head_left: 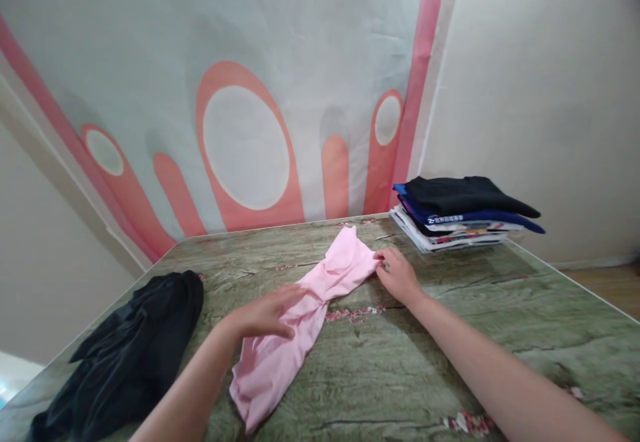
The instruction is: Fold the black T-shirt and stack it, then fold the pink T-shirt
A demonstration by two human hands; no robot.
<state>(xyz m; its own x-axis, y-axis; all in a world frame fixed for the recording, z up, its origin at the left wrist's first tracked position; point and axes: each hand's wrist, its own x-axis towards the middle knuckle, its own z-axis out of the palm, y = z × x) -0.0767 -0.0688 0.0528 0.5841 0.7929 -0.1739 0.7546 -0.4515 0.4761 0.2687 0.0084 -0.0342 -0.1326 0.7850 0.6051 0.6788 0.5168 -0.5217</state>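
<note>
A pink cloth garment (280,362) lies slantwise across the table, narrow and creased, with a pinched-in waist near its middle. My left hand (267,312) rests on its left side, fingers stretched and spread over the fabric. At the upper right corner of the garment, my right hand (397,272) has its fingertips closed on the edge of the cloth. What kind of garment it is cannot be made out.
A crumpled black garment (135,355) lies at the table's left. At the back right corner stands a stack of folded clothes (460,215), black on top. The wood-patterned table (380,375) meets a wall with a printed hanging (320,49).
</note>
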